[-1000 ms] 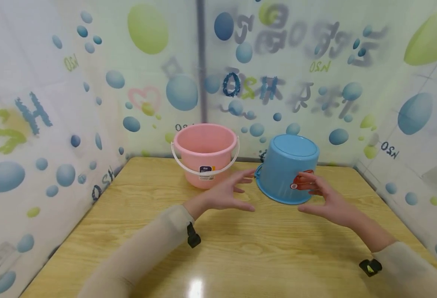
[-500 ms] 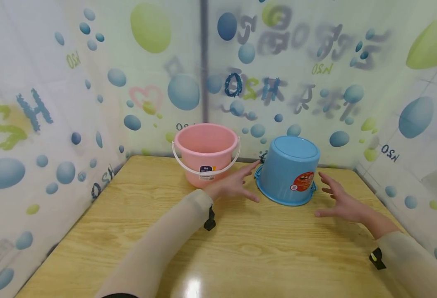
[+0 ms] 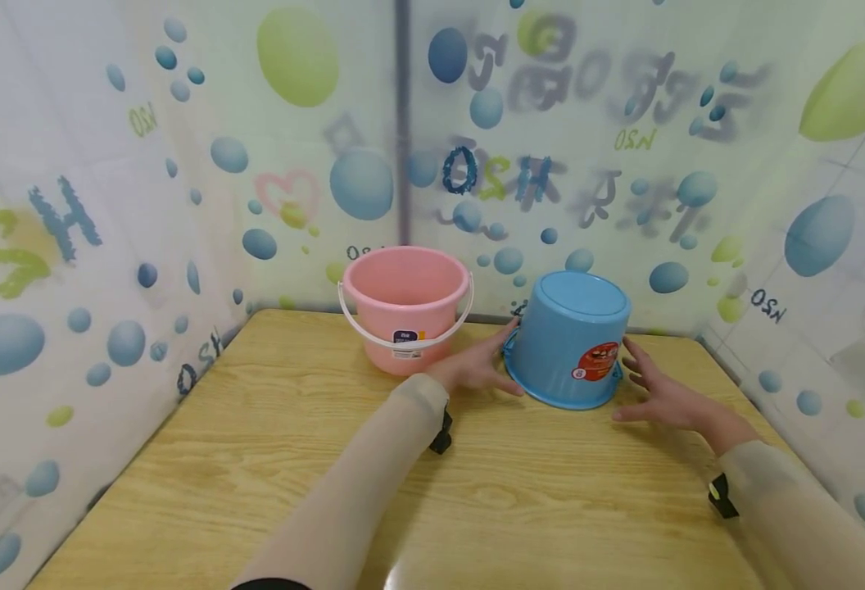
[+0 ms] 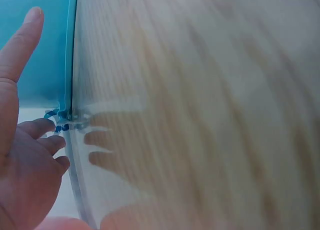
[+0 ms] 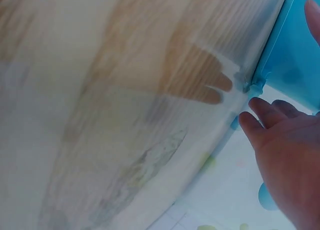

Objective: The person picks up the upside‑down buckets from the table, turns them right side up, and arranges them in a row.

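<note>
Sleeves [image 3: 366, 475] of pale cloth run along my forearms above the wooden table [image 3: 550, 500]. My left hand [image 3: 477, 369] and right hand [image 3: 668, 401] stand with fingers spread wide, gripping nothing, one on each side of the blue bucket [image 3: 550, 352]; whether any fingertip touches it I cannot tell. It sits upside down, rim on the table. Left of it stands the upright pink bucket [image 3: 373, 319], before a bubble-printed wall [image 3: 359, 82].

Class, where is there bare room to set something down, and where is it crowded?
Bare tabletop lies left of the pink bucket, and before the blue bucket between the sleeves. Crowded: between the buckets, where the left hand is, and the blue bucket's right side, beside the right hand.
</note>
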{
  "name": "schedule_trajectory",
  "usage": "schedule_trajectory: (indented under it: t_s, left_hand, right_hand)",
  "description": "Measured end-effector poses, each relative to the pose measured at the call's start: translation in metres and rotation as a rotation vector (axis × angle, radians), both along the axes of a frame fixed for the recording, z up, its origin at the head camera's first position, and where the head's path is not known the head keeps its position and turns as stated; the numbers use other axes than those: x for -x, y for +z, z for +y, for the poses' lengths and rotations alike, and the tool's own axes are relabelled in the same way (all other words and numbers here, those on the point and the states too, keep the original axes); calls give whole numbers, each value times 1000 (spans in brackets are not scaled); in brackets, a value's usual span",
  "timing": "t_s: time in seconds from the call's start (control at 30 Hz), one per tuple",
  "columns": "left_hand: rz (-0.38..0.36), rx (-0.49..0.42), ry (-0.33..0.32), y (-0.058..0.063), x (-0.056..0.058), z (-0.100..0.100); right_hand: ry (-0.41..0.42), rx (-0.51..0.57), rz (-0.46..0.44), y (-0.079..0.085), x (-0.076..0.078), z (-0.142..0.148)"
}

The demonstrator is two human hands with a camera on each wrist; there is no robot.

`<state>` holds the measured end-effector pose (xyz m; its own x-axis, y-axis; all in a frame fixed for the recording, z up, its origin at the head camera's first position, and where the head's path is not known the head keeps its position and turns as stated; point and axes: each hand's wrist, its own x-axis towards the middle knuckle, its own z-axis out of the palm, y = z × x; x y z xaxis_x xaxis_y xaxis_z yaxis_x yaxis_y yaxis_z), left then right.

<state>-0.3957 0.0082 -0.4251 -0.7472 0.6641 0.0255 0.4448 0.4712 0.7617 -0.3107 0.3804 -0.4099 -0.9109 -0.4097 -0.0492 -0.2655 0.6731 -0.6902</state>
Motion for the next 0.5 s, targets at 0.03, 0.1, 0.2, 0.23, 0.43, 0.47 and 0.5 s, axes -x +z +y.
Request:
schedule_trajectory:
  t_s: [0.03, 0.1, 0.2, 0.23, 0.43, 0.47, 0.5]
  left_hand:
    - [-3, 6, -1, 0, 1, 2]
    - [-12, 15, -2, -1, 2, 4]
    - [-38, 15, 0, -2, 1, 5]
    - [-47, 11, 0, -2, 1, 5]
    - [-83, 11, -3, 0, 2, 5]
    - [-89, 18, -3, 0, 2, 5]
    - [-94, 25, -3, 0, 2, 5]
  right_hand:
    - [0, -8, 5, 0, 1, 0]
    - [-5, -19, 16, -1, 2, -2]
    - [-18, -40, 33, -1, 3, -5]
    - [-23, -46, 37, -1, 3, -7]
    - [-49, -46, 22, 1, 3, -13]
    - [-51, -42, 10, 1, 4, -14]
    - [-52, -43, 1, 1, 4, -15]
